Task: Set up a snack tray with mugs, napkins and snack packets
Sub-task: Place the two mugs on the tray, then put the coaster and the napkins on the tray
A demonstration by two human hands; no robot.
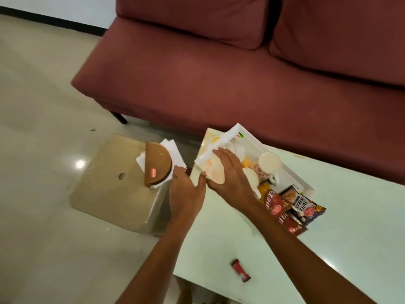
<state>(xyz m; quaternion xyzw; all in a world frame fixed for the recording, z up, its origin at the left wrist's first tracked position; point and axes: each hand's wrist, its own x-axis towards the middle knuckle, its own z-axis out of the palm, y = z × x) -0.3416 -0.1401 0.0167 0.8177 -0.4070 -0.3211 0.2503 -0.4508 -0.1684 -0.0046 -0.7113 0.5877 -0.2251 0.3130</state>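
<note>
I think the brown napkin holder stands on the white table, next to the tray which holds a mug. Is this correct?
Not fully. The brown napkin holder stands on the beige stool beside the white table, not on the table itself; the head view shows this. The tray does hold a mug.

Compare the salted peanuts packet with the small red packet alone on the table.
Size: the salted peanuts packet is clearly larger than the small red packet.
Place: the peanuts packet lies at the tray's right end, overlapping other packets; the red packet lies alone on bare table, closer to the person.
Look: the peanuts packet is dark with white lettering; the red packet is mostly red.
Both lie flat.
</note>
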